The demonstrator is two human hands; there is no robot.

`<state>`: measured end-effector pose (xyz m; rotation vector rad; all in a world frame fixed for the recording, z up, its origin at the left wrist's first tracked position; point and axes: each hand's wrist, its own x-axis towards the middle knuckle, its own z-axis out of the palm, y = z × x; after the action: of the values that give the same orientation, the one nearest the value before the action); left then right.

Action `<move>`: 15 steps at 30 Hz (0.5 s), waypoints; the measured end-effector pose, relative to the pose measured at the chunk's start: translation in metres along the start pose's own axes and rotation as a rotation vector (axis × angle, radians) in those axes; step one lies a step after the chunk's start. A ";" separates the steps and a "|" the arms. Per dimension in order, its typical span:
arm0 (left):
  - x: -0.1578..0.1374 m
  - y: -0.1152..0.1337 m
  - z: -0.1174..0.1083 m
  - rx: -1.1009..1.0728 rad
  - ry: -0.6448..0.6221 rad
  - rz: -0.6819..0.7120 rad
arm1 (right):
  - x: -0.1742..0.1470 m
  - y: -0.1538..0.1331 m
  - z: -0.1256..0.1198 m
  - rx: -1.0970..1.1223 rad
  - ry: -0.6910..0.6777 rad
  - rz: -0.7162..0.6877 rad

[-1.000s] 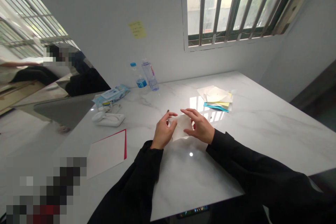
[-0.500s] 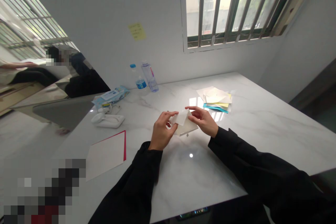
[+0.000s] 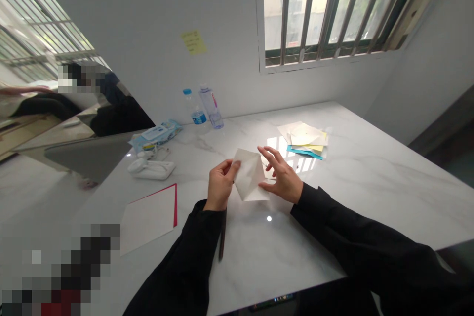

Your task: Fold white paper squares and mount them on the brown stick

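Note:
Pinched in my left hand [image 3: 219, 185] is a folded sheet of cream-white paper [image 3: 247, 170], thumb on its face. It is tilted above the marble-patterned table, with creases running across it. My right hand [image 3: 283, 175] is at the paper's right side, fingers spread and thumb close to its lower right edge; whether the thumb touches is hard to tell. Another pale section of paper [image 3: 271, 172] shows behind the right fingers. Beside my left sleeve, a dark slender stick-like item [image 3: 222, 242] lies partly hidden.
Stacked papers [image 3: 305, 138] lie far right. Two plastic bottles [image 3: 212, 108] stand by the wall. A wipes pack [image 3: 159, 132], a white device [image 3: 153, 170] and a white sheet over red [image 3: 150, 217] are on the left. A person [image 3: 114, 94] sits beyond the table.
The paper has been turned up and opened wider, now facing me. My left hand has shifted slightly left, and my right fingers have spread. The dark stick has come into view.

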<state>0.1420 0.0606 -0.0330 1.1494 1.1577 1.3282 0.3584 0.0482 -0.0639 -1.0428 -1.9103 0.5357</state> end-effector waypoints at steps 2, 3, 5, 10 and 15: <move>0.000 0.003 0.000 -0.093 -0.034 -0.078 | 0.001 -0.001 -0.002 0.029 0.014 -0.025; -0.001 0.005 -0.001 -0.126 -0.062 -0.118 | 0.001 -0.002 -0.002 0.048 0.013 -0.042; -0.002 0.008 -0.001 -0.175 -0.124 -0.193 | 0.002 -0.005 -0.003 0.075 0.016 -0.076; -0.004 0.011 -0.002 -0.258 -0.178 -0.281 | 0.001 -0.013 -0.003 0.076 0.100 -0.119; -0.003 0.009 -0.002 -0.298 -0.174 -0.315 | 0.001 -0.021 -0.003 0.110 0.130 -0.104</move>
<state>0.1392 0.0567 -0.0249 0.8104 0.9319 1.0901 0.3515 0.0371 -0.0473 -0.8812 -1.7900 0.4954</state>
